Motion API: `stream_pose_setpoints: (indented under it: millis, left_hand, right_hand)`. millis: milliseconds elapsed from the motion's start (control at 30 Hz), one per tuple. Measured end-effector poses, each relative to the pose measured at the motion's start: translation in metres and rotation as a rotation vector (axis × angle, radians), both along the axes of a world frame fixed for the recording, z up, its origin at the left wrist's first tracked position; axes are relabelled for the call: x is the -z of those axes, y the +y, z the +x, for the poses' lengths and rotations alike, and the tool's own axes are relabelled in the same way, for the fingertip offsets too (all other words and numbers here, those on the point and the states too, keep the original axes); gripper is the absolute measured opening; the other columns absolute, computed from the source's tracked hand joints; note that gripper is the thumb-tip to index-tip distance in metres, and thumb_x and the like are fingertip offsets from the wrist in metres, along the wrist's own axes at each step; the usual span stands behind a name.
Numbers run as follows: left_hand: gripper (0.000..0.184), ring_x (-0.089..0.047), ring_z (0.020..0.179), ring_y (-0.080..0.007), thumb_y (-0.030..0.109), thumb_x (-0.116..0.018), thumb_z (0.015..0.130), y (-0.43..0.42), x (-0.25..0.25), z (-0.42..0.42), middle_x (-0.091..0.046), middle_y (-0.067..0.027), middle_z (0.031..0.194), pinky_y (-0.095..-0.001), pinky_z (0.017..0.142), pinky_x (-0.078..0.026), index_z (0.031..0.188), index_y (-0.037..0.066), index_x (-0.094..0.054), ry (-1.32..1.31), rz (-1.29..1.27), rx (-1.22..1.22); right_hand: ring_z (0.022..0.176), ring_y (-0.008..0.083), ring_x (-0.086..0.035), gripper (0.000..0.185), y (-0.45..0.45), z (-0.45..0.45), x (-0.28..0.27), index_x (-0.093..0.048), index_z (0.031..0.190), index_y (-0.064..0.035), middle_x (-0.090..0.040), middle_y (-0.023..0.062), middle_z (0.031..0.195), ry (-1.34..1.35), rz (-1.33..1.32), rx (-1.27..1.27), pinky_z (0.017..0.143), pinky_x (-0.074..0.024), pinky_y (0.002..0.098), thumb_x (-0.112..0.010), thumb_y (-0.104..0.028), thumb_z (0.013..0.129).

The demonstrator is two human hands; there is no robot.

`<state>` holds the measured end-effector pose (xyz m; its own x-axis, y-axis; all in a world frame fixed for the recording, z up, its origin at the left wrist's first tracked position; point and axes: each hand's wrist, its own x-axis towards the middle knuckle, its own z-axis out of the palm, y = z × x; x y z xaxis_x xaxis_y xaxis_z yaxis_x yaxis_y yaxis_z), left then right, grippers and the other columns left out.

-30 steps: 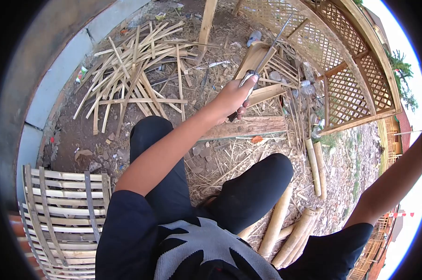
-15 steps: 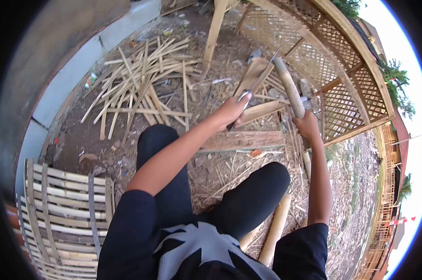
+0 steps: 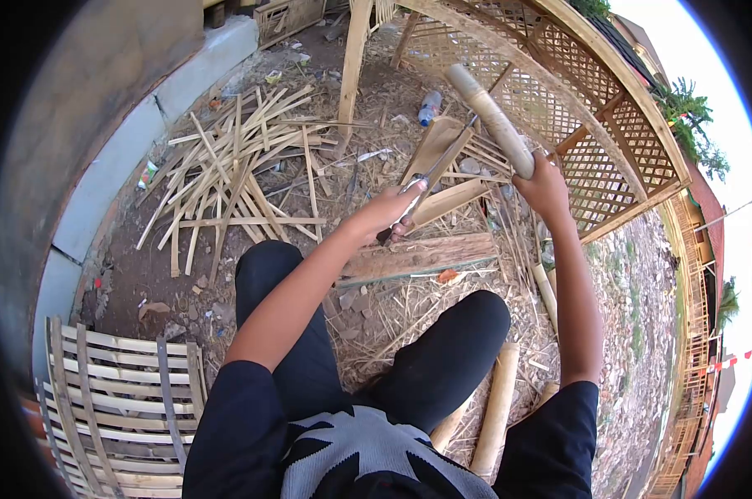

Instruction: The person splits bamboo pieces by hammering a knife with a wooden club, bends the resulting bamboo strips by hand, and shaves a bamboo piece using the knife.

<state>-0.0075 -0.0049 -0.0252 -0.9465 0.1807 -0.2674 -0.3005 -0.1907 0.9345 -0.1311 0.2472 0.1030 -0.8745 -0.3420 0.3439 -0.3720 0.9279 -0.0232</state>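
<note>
My left hand (image 3: 395, 212) is wrapped round the handle of a long-bladed knife (image 3: 447, 156), its thin blade slanting up and to the right. In my right hand (image 3: 544, 190) is the lower end of a bamboo pole (image 3: 490, 115), raised above and to the right of the blade. A split bamboo piece (image 3: 430, 152) lies by the knife, and another split bamboo piece (image 3: 452, 202) rests just below it. Nearer to me is a rough wooden block (image 3: 426, 259). Whether the blade touches the bamboo I cannot tell.
A heap of bamboo strips (image 3: 239, 179) covers the ground at left. A slatted bamboo panel (image 3: 126, 391) stands at lower left. Bamboo poles (image 3: 496, 407) lie beside my right leg. A plastic bottle (image 3: 429, 108) and a lattice panel (image 3: 608, 158) are farther off, near a wooden post (image 3: 354, 66).
The bamboo pole in my right hand has swung up and to the left. My left hand with the knife sits slightly lower and further left, and the whole view has shifted a little.
</note>
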Motion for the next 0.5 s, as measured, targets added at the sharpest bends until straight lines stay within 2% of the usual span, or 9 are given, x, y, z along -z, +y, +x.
stream_pose_setpoints:
  millis: [133, 167, 267, 300, 400, 433, 500]
  left_hand:
    - [0.062, -0.042, 0.044, -0.0055, 0.066, -0.046, 0.094, -0.018, -0.016, 0.002, -0.046, 0.0030, 0.063, -0.0221, 0.042, -0.037, 0.098, 0.004, -0.053, 0.030, -0.254, 0.027]
    - [0.060, -0.056, 0.053, -0.0136, 0.066, -0.054, 0.090, -0.022, -0.002, -0.009, -0.057, -0.0020, 0.067, -0.0289, 0.051, -0.047, 0.095, 0.006, -0.059, 0.062, -0.329, -0.020]
    - [0.051, -0.066, 0.070, -0.0251, 0.058, -0.062, 0.089, -0.033, 0.000, -0.014, -0.066, -0.0066, 0.075, -0.0397, 0.065, -0.051, 0.097, 0.008, -0.064, 0.479, -0.891, -0.300]
    - [0.041, -0.068, 0.087, -0.0341, 0.049, -0.069, 0.085, -0.038, 0.000, -0.012, -0.070, -0.0099, 0.084, -0.0470, 0.076, -0.050, 0.098, 0.011, -0.066, 0.503, -0.958, -0.360]
    - [0.036, -0.067, 0.086, -0.0363, 0.043, -0.071, 0.083, -0.046, -0.013, -0.015, -0.070, -0.0141, 0.085, -0.0477, 0.075, -0.051, 0.098, 0.010, -0.066, 0.458, -1.098, -0.250]
    - [0.028, -0.067, 0.087, -0.0372, 0.035, -0.072, 0.082, -0.045, -0.013, -0.018, -0.070, -0.0156, 0.086, -0.0491, 0.076, -0.051, 0.095, 0.010, -0.067, 0.418, -1.140, -0.251]
    - [0.024, -0.066, 0.087, -0.0379, 0.030, -0.070, 0.081, -0.044, -0.015, -0.026, -0.070, -0.0163, 0.086, -0.0497, 0.076, -0.051, 0.092, 0.009, -0.067, 0.390, -1.231, -0.209]
  right_hand:
    - [0.091, 0.0449, -0.065, 0.048, 0.001, -0.009, 0.019, -0.058, 0.109, -0.0025, -0.068, 0.0266, 0.092, -0.072, 0.016, -0.016, 0.081, -0.0516, 0.0532, -0.073, -0.031, 0.073]
    - [0.091, 0.0458, -0.065, 0.047, 0.002, -0.011, 0.026, -0.059, 0.106, -0.0015, -0.068, 0.0278, 0.093, -0.049, 0.006, 0.001, 0.080, -0.0517, 0.0531, -0.073, -0.031, 0.072]
    - [0.091, 0.0460, -0.065, 0.046, 0.005, -0.007, 0.032, -0.059, 0.104, -0.0002, -0.067, 0.0288, 0.094, -0.115, -0.028, 0.026, 0.081, -0.0515, 0.0528, -0.072, -0.031, 0.073]
    - [0.091, 0.0460, -0.065, 0.046, 0.005, -0.004, 0.032, -0.058, 0.104, 0.0004, -0.067, 0.0290, 0.094, -0.122, -0.031, 0.033, 0.080, -0.0515, 0.0525, -0.072, -0.031, 0.073]
    - [0.091, 0.0457, -0.065, 0.047, 0.002, 0.004, 0.027, -0.058, 0.103, 0.0024, -0.067, 0.0295, 0.094, -0.146, -0.040, 0.050, 0.080, -0.0515, 0.0513, -0.072, -0.032, 0.074]
    - [0.091, 0.0454, -0.065, 0.047, 0.001, 0.005, 0.025, -0.058, 0.102, 0.0031, -0.067, 0.0296, 0.094, -0.155, -0.045, 0.052, 0.079, -0.0516, 0.0508, -0.072, -0.032, 0.074]
    - [0.090, 0.0446, -0.066, 0.048, 0.004, 0.006, 0.025, -0.057, 0.100, 0.0042, -0.067, 0.0295, 0.094, -0.188, -0.095, 0.039, 0.079, -0.0518, 0.0497, -0.073, -0.032, 0.073]
